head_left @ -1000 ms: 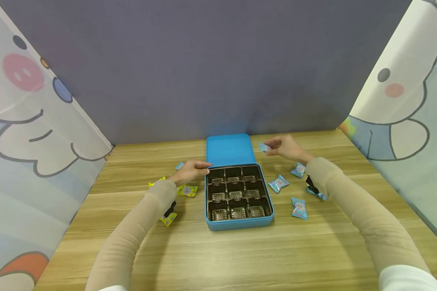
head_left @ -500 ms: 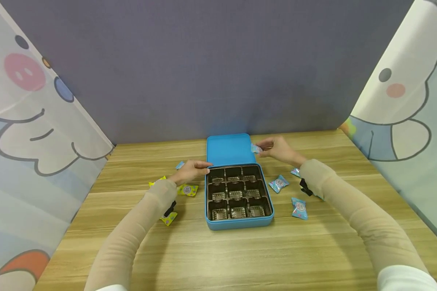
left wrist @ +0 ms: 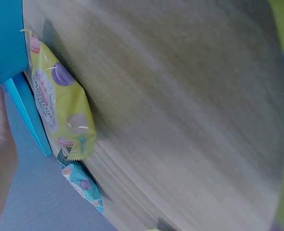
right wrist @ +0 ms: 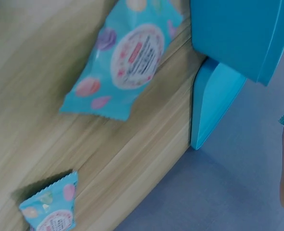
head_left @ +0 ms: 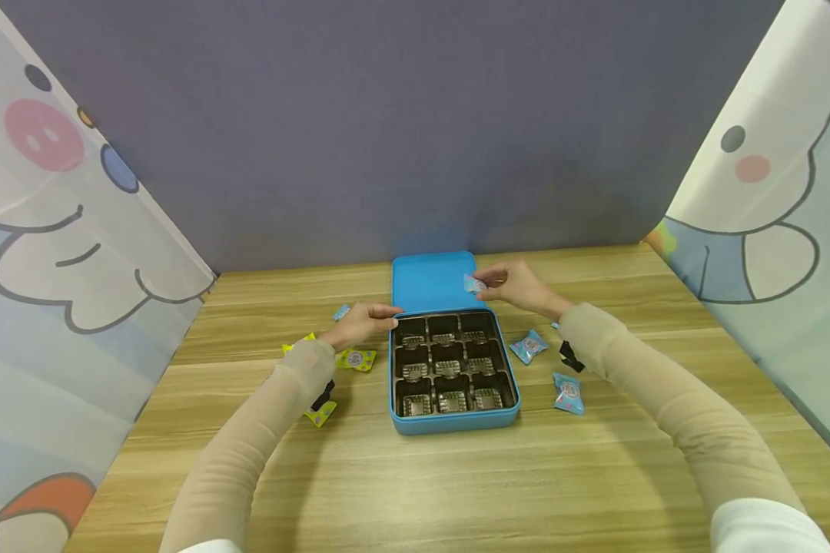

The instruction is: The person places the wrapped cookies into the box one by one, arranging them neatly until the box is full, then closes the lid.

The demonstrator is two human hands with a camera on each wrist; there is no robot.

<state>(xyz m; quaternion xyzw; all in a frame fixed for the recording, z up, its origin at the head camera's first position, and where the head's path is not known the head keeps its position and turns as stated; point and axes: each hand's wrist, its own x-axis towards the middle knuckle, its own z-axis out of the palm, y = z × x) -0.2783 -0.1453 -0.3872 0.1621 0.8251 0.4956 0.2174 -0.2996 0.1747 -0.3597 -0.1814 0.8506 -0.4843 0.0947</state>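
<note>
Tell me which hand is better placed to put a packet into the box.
Likely right: the right hand pinches a blue wrapped packet close to the blue box, while the left hand touches the box's far left corner and holds no packet.

Blue packets (head_left: 529, 347): 5 visible
Yellow packets (head_left: 356, 361): 3 visible
Box (head_left: 456, 424): 1
Lid (head_left: 427, 280): 1
Tray compartments (head_left: 447, 369): 9

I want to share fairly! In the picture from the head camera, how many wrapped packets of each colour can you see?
Yellow packets: 3
Blue packets: 5 (one in the right hand, one barely peeking past the right sleeve)
Total: 8, though the sleeves may hide more
</note>
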